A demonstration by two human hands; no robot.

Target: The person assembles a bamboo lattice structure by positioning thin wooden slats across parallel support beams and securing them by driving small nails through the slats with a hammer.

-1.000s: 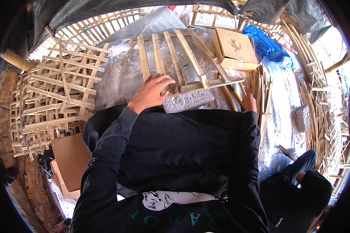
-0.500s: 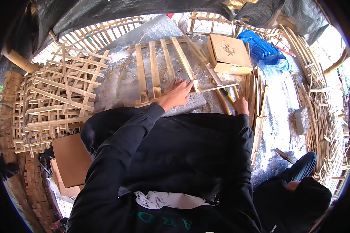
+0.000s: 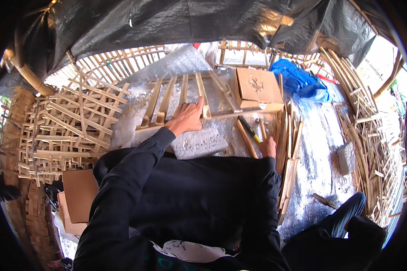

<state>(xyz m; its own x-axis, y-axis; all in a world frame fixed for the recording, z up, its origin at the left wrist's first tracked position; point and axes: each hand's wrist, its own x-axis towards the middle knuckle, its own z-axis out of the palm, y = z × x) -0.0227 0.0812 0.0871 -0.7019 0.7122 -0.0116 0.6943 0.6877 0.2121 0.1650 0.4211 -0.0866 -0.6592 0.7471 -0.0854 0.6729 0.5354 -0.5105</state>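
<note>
Two hands at work: left hand (image 3: 186, 118) open, flat on bamboo slat frame (image 3: 181, 97); right hand (image 3: 268, 147) closed around hammer (image 3: 250, 131), near cardboard box (image 3: 256, 86).

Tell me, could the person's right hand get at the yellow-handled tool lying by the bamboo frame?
Probably yes. The right hand rests just below the yellow-handled tool, with only loose bamboo sticks beside it and nothing lying over it. The left hand is busy on the bamboo frame, off to the side.
</note>
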